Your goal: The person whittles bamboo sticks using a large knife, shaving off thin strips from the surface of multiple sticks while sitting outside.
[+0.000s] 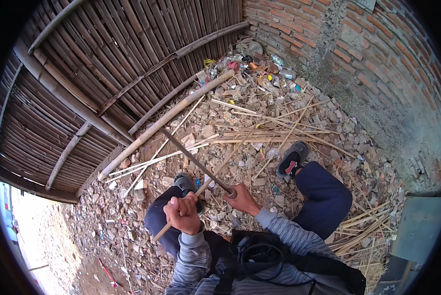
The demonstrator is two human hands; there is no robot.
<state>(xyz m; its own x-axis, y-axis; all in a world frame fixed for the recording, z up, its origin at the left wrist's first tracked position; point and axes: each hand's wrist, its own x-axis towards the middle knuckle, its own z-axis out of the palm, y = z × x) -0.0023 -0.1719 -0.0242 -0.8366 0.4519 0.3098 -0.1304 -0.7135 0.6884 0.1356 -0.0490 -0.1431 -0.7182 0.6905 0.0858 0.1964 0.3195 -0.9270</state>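
My left hand (183, 212) is closed around a thin bamboo strip (162, 233). The strip slants from beside my left thigh up and to the right, over the rubble. In my right hand (243, 199) is the handle of a machete, fingers wrapped round it. Its long, dark, rusty-looking blade (195, 160) points up and left and crosses the strip just beyond my hands. I cannot tell whether blade and strip touch. Several pale split bamboo strips (274, 139) lie scattered on the ground ahead.
Rubble (250, 172) covers the ground between my spread shoes. A thick bamboo pole (181, 116) lies along the bamboo-slat wall (127, 44) on the left. A brick wall (368, 64) stands right, with litter (274, 69) in the corner. More strips (365, 226) lie near my right leg.
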